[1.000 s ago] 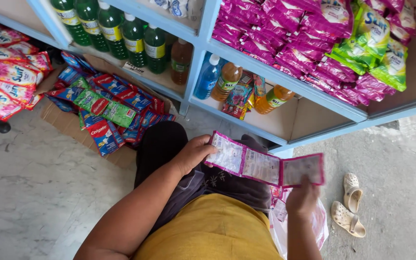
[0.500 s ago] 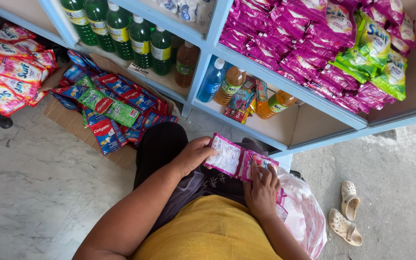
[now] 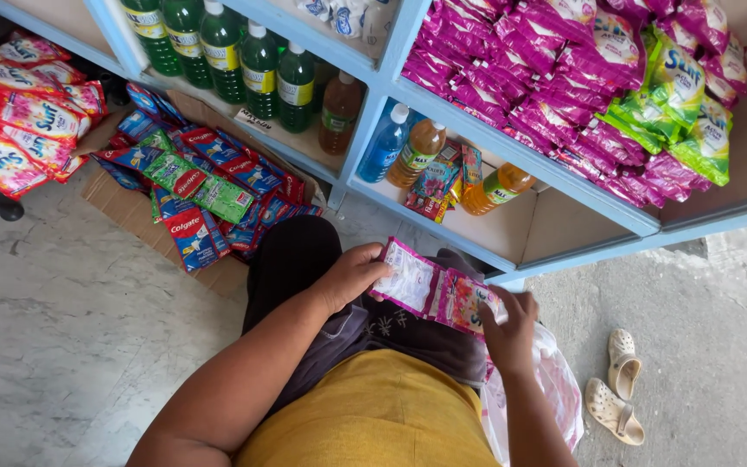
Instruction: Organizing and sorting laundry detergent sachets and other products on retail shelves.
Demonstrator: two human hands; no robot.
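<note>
Left hand: the left hand, at centre frame, is pinching the left end of a strip of joined sachets, fingers clamped on its edge so the strip is hanging flat and readable.
Right hand: the right hand, right of centre, is gripping the strip's right end, fingers closed on the folded-over sachet, apparently to keep the fold in place.
Strip: it is sitting over the lap, pink-bordered, 1 pale printed back showing at left and 1 flowered pink front at right.
Bag: a thin pale plastic bag is lying just beside the right arm, lower right, within easy reach.
Shelf: the pale blue shelf is running across the top of the frame, holding magenta and green pouches heaped at upper right.
Bottles: green bottles are standing upright at upper left; 1 blue and several amber bottles stand lower, near centre.
Floor: blue, red and green cartons are lying on flattened cardboard at left; 2 pale sandals sit at lower right.
</note>
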